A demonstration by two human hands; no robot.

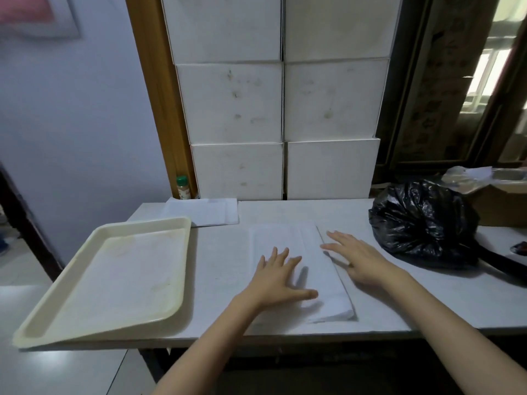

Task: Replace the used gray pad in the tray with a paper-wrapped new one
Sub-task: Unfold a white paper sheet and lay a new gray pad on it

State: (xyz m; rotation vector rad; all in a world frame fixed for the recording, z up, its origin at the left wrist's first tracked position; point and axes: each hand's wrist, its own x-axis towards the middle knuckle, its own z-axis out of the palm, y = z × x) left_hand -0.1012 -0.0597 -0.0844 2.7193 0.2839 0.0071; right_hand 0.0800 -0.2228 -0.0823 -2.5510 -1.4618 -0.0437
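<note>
A cream plastic tray (pixel 40 329) lies at the table's front left, its near corner jutting past the edge; I see no pad inside it. A white paper-wrapped pad (pixel 322 277) lies flat in the middle of the table. My left hand (pixel 278 276) rests palm down on the pad's left part, fingers spread. My right hand (pixel 356 255) lies flat on its right edge, fingers spread and pointing left. Neither hand grips anything. No gray pad is in view.
A full black plastic bag (pixel 425 220) sits at the right, with a cardboard box (pixel 502 203) behind it. White boxes (pixel 282 104) are stacked against the back. A folded white sheet (pixel 205 210) and a small green-capped bottle (pixel 183 188) are at the back left.
</note>
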